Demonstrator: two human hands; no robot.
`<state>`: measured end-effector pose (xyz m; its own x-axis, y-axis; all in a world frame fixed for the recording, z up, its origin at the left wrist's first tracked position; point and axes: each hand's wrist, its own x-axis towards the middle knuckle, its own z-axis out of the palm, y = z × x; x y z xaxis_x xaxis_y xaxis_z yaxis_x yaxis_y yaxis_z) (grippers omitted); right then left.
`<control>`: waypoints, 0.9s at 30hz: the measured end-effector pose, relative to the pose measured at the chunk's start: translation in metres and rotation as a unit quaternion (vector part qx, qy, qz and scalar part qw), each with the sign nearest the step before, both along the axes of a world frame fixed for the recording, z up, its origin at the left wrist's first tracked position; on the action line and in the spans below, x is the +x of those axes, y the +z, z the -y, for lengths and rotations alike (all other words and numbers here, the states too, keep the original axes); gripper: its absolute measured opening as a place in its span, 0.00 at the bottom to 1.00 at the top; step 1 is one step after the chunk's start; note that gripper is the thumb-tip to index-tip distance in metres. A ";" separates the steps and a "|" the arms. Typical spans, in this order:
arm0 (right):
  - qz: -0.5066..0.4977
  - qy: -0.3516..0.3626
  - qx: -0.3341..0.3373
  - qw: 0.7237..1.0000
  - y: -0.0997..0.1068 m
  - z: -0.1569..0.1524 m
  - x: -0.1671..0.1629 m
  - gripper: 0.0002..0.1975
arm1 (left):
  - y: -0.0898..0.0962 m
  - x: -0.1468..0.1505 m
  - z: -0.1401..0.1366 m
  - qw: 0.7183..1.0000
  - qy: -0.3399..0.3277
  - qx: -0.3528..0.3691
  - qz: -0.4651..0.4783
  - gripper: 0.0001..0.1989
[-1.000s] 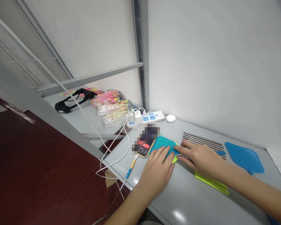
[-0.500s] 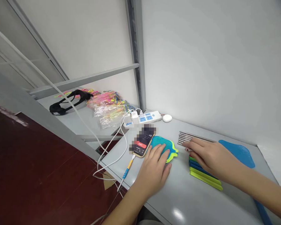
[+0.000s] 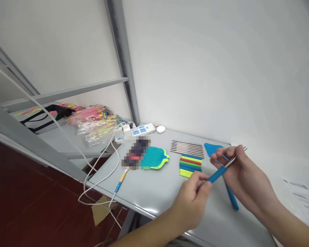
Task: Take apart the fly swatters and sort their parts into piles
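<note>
Gripping blue handle (image 3: 217,175) with left hand (image 3: 192,202), clamped firmly. Meeting handle's end with metal rod (image 3: 229,163), slanting, over right part of desk (image 3: 157,192). Laying right hand's (image 3: 243,181) thumb across rod, fingers loosely curled (cannot tell whether truly clamped). Apparently working at rod-and-handle joint; probably calling for straight alignment and steady hold. Spotted on desk: row of metal rods (image 3: 187,148), coloured handles (image 3: 191,166) just beside, teal mesh piece (image 3: 154,157) by blurred phone (image 3: 140,145), white power strip (image 3: 148,129). Noted beyond: shelf with plastic-wrapped bundles (image 3: 94,123), pale wall (image 3: 195,68), dark red floor (image 3: 41,192).
</note>
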<state>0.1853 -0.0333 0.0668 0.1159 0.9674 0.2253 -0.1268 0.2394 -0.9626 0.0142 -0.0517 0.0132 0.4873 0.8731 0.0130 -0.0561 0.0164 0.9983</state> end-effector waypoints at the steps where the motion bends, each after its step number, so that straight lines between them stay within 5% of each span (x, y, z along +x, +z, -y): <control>1: 0.033 -0.004 -0.011 0.999 -0.003 0.008 0.008 0.14 | -0.001 -0.002 0.000 1.000 0.024 0.013 -0.014 0.17; 5: 0.255 0.006 -0.083 0.963 -0.015 0.043 0.040 0.13 | -0.005 -0.022 -0.011 0.980 0.104 0.153 -0.072 0.13; 10: 0.363 0.008 -0.102 0.926 -0.032 0.070 0.056 0.13 | -0.022 -0.030 -0.027 0.942 0.083 0.308 -0.105 0.11; 21: 0.414 -0.049 -0.037 0.908 -0.054 0.081 0.055 0.09 | -0.035 -0.031 -0.033 0.910 0.069 0.381 -0.145 0.08; 27: 0.489 -0.033 -0.032 0.871 -0.048 0.088 0.058 0.08 | -0.037 -0.033 -0.034 0.887 0.023 0.437 -0.148 0.10</control>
